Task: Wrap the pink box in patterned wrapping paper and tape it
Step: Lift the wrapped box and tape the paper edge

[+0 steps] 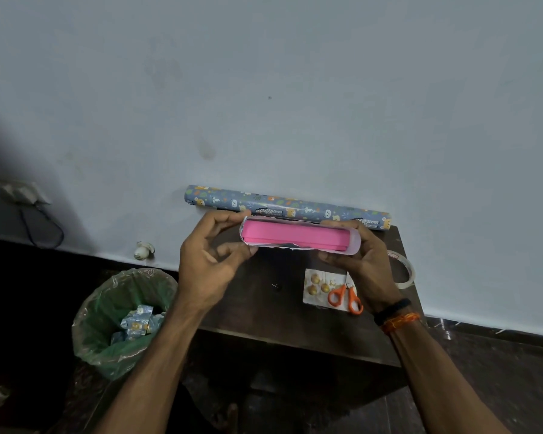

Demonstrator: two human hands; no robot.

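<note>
The pink box (295, 234) is held up on end above the small dark table (264, 311), its pink end face toward me inside a sleeve of wrapping paper (353, 242) whose white inner side shows around the rim. My left hand (210, 261) grips the left end of the wrapped box, thumb at the paper's lower edge. My right hand (358, 261) holds the right end, fingers curled under and behind it. A roll of blue patterned wrapping paper (287, 206) lies along the wall behind. A clear tape roll (405, 270) lies at the table's right edge.
Orange-handled scissors (347, 297) rest on a small card with gold balls (318, 286) on the table. A bin with a green liner (123, 317) holding paper scraps stands left of the table. A wall socket with a cable (25, 195) is far left.
</note>
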